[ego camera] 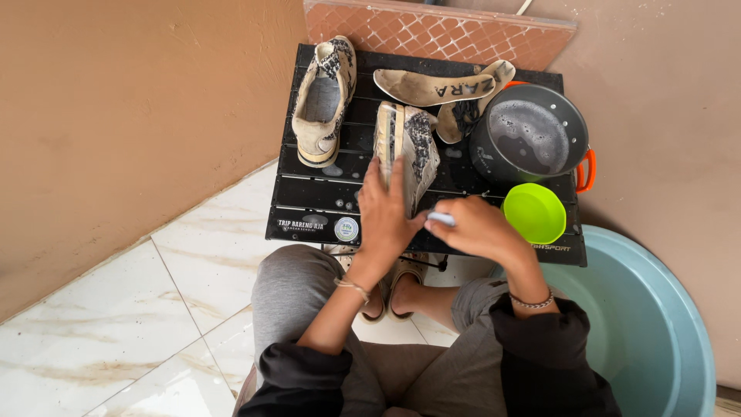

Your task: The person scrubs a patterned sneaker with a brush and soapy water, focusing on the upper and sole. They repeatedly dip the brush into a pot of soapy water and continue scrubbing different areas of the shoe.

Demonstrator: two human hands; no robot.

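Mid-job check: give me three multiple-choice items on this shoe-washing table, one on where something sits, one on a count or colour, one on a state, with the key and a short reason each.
1. Where is the small lime-green plastic bowl?
A. on the white tiled floor
B. on the black slatted table, in front of the dark grey pot with orange handles
C. inside the pale blue plastic basin

2. How many loose beige insoles lie on the table?
A. none
B. two
C. four

3. How is the worn beige sneaker under the left hand standing?
A. flat on its sole
B. tipped on its side
C. hanging by laces

Key: 1 B, the bowl sits at the table's near right edge beside the right hand. 2 B, two insoles overlap behind the pot. 3 B, its sole faces sideways, while the other beige sneaker lies apart at the left.
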